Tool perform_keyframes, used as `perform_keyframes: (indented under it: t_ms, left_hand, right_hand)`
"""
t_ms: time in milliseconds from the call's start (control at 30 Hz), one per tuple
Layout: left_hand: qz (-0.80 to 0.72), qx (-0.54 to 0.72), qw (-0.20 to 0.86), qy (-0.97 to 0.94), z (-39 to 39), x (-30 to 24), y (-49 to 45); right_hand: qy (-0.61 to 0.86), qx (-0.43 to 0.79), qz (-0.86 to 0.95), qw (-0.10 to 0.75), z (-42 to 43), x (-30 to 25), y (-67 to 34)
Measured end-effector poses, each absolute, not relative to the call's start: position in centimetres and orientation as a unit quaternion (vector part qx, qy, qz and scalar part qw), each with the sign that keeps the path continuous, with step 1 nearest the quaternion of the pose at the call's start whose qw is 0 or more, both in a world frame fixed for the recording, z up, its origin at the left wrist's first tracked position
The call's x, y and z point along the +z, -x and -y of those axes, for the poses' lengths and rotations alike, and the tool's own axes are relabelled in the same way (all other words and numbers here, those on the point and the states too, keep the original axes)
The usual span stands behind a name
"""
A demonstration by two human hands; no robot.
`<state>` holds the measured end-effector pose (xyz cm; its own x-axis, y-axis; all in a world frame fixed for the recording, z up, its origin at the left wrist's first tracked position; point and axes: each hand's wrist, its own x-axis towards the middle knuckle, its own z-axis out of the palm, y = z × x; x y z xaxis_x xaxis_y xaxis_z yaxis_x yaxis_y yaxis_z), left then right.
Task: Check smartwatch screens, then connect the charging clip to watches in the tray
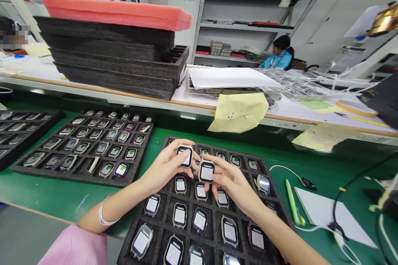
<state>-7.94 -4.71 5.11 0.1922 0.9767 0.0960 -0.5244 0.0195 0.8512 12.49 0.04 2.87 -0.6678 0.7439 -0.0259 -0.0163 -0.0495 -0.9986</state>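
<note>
Plainly, the black foam tray (215, 225) has a matte, grainy surface cut into straight-walled pockets, many bearing rounded-rectangular watch bodies with smooth frames and lit white screens. Above the far part of this tray, 2 more are held in bare hands: a left watch (186, 162) and a right watch (205, 171), both with pale, metallic-looking rims around glossy dark glass. Each turns its screen up toward the camera, and its long axis runs roughly away from the person, nearly parallel to the other's. The left hand (169, 161) is closed on the left watch, which lies between the thumb, laid over the glass, and the fingers behind. The right hand (233, 178) grips the right watch, its thumb at the lower right edge and its fingers along the upper side and behind. The 2 watches are just beside each other. Left of the tray, another watch tray (83, 176) rests on the green worktop (46, 192); beyond the tray stand stacked foam trays (115, 58) under a red foam slab (115, 12).
</note>
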Motion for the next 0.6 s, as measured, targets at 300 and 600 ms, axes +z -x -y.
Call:
perform_keyframes:
  t_ms: [300,600]
  left_hand:
    - [-0.277,0.539,0.696,-0.385,6.3,6.0,8.0]
    - [-0.282,0.544,0.677,-0.407,6.6,6.0,8.2]
  right_hand:
    - [0.318,0.592,0.645,0.364,1.3,3.6,-11.9]
    - [0.275,0.593,0.657,0.375,3.0,5.4,-12.6]
